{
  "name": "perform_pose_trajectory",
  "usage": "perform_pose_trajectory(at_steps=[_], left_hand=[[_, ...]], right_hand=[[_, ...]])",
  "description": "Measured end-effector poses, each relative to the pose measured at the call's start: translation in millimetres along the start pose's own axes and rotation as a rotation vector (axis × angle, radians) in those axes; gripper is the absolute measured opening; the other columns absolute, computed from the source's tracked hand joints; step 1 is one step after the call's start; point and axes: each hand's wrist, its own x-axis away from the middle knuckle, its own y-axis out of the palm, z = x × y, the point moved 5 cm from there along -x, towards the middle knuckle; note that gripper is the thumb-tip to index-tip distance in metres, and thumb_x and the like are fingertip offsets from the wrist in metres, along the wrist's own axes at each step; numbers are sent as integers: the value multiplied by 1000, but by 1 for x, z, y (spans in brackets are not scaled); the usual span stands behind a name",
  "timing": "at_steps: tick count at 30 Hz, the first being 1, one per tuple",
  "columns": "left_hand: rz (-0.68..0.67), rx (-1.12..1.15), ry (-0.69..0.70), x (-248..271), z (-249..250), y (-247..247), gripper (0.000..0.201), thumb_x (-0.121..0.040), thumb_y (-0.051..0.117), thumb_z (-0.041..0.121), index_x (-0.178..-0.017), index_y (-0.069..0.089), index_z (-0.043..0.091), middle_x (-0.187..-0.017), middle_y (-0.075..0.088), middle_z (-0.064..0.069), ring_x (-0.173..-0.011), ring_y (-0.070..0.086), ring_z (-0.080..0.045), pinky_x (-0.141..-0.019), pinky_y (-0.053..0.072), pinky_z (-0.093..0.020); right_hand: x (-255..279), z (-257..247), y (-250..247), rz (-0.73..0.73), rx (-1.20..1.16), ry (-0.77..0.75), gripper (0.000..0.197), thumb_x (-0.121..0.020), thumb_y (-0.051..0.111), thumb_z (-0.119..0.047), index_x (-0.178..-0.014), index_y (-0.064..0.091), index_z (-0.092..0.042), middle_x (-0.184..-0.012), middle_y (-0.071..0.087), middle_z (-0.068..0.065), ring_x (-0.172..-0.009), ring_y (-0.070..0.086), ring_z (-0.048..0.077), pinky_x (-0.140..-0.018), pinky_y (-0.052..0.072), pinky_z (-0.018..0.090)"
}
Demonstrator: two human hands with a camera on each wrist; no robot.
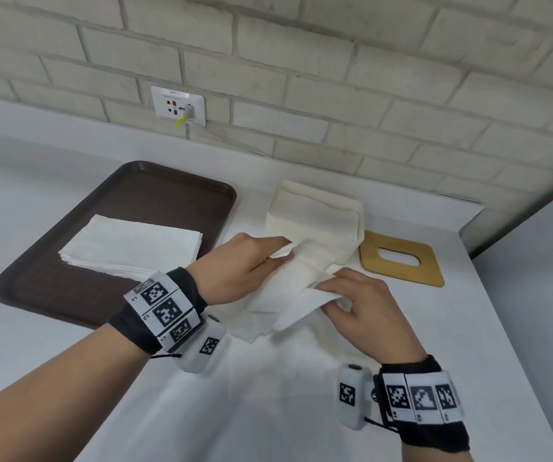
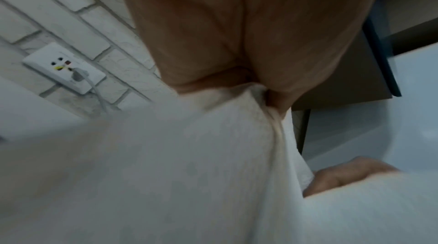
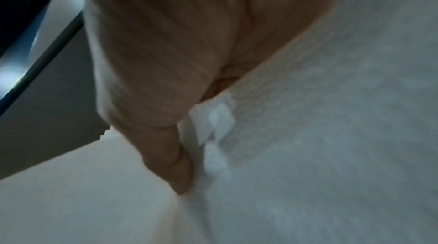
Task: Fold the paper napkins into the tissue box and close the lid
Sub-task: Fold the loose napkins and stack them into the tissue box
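1. Here, the paper napkin in work is a white, lightly embossed sheet, partly folded, with its long axis running from the lower left toward the upper right of the head view; it lies at centre frame on the white counter, its far end against the tissue box.
2. The left hand pinches the napkin's upper edge between thumb and curled fingers; the left wrist view shows the sheet bunched at that pinch.
3. The right hand grips the napkin's near right edge, a folded flap lifted under its curled fingers.
4. The tissue box is cream, open-topped, and sits upright just behind the hands, right of centre.
5. Its wooden lid, with an oval slot, lies flat on the counter just beside the box at the right.
6. A stack of napkins rests on a brown tray at the left.
7. A wall socket sits in the brick wall, upper left.
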Motion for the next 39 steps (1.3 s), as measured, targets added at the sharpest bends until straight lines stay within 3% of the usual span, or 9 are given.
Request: perform_pose_trajectory(at_steps=[3,10,13,15,21,26,31,35,39], left_hand=[[86,150,-155,0,-5,2,46,-110,46,34,-67,33,22,-54,36,12,-55,34,-11,-55,29,-20],[284,483,-442,5,-40,12,45,-111,47,30,-67,53,24,-55,58,22,-52,51,4,-56,38,-15],[250,605,-486,7,-43,22,45,-110,49,32,-68,61,23,-61,65,16,-57,59,-1,-59,43,-18],[231,699,-494,5,-42,29,42,-110,49,33,-76,69,21,-69,69,9,-62,63,-8,-61,45,-23],[206,886,-566,1,-28,41,43,-109,46,15,-73,68,22,-57,56,10,-47,42,-10,-43,28,-19],[261,1079,-665,6,-41,54,48,-102,53,58,-99,78,17,-98,69,-18,-85,57,-33,-67,37,-39],[294,1118,-627,4,-40,56,76,-83,52,86,-114,78,22,-119,63,-39,-103,58,-35,-86,38,-50],[267,1075,-594,5,-33,55,56,-95,57,59,-124,70,13,-119,77,-10,-112,73,-30,-105,53,-56],[284,1045,-569,7,-34,54,55,-98,56,60,-122,71,13,-120,77,-8,-113,73,-30,-106,51,-60]], right_hand=[[3,3,-5,-75,-63,45,30,-90,72,-10,-103,81,-36,-89,71,-15,-90,66,3,-76,47,15],[20,6,-47,65,-437,78,54,-84,73,9,-96,81,-43,-99,78,-14,-97,73,6,-86,55,22],[16,4,-39,249,-898,147,19,-72,87,-23,-89,84,-31,-94,80,-3,-86,75,15,-75,60,27],[12,10,-12,268,-1113,296,40,-61,92,-44,-88,83,-16,-93,79,7,-85,75,21,-72,60,30],[12,15,37,237,-881,524,20,-82,78,-34,-86,83,-15,-97,80,5,-96,76,26,-92,59,53],[10,11,33,333,-842,556,12,-92,75,-24,-92,81,-14,-92,81,-4,-88,77,13,-78,59,33],[9,10,32,291,-740,563,8,-93,75,-26,-94,80,-20,-89,80,-13,-85,75,4,-71,55,21],[7,7,31,229,-660,506,6,-93,74,-26,-91,79,-27,-88,79,-17,-85,74,1,-72,53,19],[8,9,25,186,-624,467,10,-93,74,-24,-95,78,-32,-92,78,-20,-90,73,-1,-79,55,22]])
